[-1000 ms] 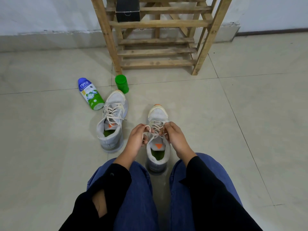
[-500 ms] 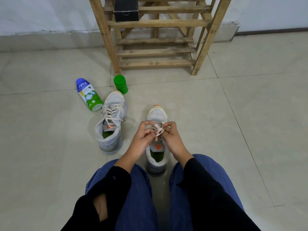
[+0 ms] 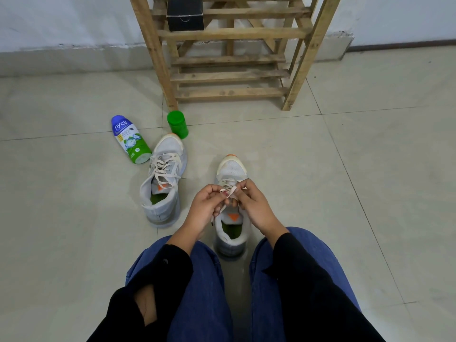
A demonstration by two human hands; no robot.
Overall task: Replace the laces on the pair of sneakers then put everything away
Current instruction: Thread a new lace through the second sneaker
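Two grey-white sneakers stand on the tiled floor between and ahead of my knees. The right sneaker (image 3: pixel 231 169) points away from me, and its cream lace (image 3: pixel 228 192) is bunched over the tongue. My left hand (image 3: pixel 206 206) and my right hand (image 3: pixel 254 206) meet above that shoe, and both pinch the lace ends close together. One loose lace end hangs down past my left hand's fingers. The left sneaker (image 3: pixel 164 178) stands apart to the left, fully laced with a cream lace, and nothing touches it.
A blue and green powder bottle (image 3: pixel 129 139) lies on the floor left of the laced sneaker. A green cap (image 3: pixel 177 124) stands by the leg of a wooden shoe rack (image 3: pixel 232 60), which holds a black box (image 3: pixel 185 12) on an upper shelf. My knees frame the near shoe.
My hands, apart with the lace stretched between them a second ago, have come together over the right sneaker's tongue. They still pinch the lace ends.
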